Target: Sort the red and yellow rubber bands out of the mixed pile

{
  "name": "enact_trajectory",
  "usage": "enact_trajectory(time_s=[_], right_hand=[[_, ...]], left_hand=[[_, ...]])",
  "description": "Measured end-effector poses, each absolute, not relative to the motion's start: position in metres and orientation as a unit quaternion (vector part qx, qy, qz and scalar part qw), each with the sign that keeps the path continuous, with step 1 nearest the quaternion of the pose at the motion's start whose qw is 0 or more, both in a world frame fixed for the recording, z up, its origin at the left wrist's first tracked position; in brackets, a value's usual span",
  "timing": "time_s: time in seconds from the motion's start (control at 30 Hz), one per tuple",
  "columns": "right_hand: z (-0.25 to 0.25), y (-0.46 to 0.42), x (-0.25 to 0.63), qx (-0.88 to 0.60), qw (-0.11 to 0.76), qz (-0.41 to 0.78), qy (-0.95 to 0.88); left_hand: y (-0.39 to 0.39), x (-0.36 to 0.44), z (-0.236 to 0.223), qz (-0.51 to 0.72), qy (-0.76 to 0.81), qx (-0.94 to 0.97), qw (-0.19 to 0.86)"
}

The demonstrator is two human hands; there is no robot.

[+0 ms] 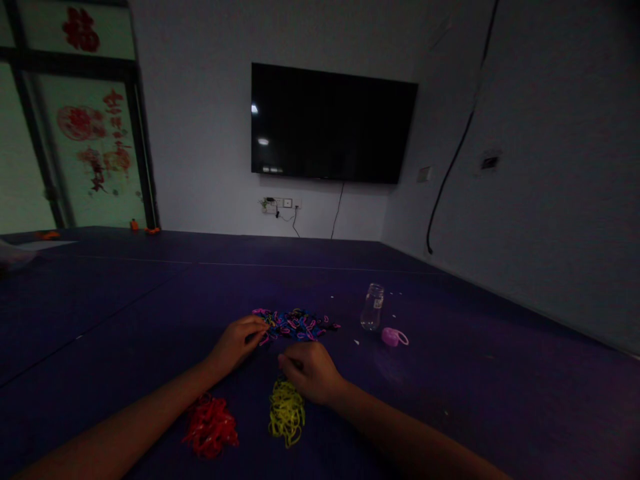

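Observation:
A mixed heap of small rubber bands (300,325), mostly blue, pink and black with a little yellow, lies on the dark purple surface. My left hand (239,341) touches the heap's left edge, its thumb and fingers closed in a pinch; whatever is between them is too small to make out. Just in front of the heap, my right hand (313,370) is curled with thumb and forefinger together, over the far end of a yellow rubber band pile (287,413). What it holds, if anything, is hidden. A red rubber band pile (211,427) sits below my left forearm.
Right of the heap stands a clear bottle (371,308) without its lid. Beside it lies a pink cap (393,337) with a loop. White scraps (357,343) are scattered nearby. Behind, a television (333,123) hangs on the wall, and a black cable (453,163) runs down the right wall.

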State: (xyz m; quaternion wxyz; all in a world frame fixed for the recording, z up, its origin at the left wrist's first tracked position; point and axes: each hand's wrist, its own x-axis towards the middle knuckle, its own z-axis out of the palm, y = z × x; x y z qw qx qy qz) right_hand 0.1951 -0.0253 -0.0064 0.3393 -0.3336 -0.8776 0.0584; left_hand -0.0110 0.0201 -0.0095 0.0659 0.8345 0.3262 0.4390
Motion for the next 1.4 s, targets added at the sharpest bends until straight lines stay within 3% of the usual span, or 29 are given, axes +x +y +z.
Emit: enact_trajectory(time_s=[0.6, 1.1, 1.4], right_hand=[[-0.001, -0.024, 0.194, -0.385, 0.326, 0.071, -0.861], [0.001, -0.022, 0.194, -0.277, 0.309, 0.051, -0.908], [-0.004, -0.019, 0.194, -0.276, 0.302, 0.052, -0.911]], left_hand=[[0.011, -0.010, -0.011, 0.415, 0.252, 0.874, 0.024], [0.016, -0.012, -0.002, 0.431, 0.390, 0.782, 0.226], [0.013, -0.010, 0.001, 0.424, 0.381, 0.789, 0.229]])
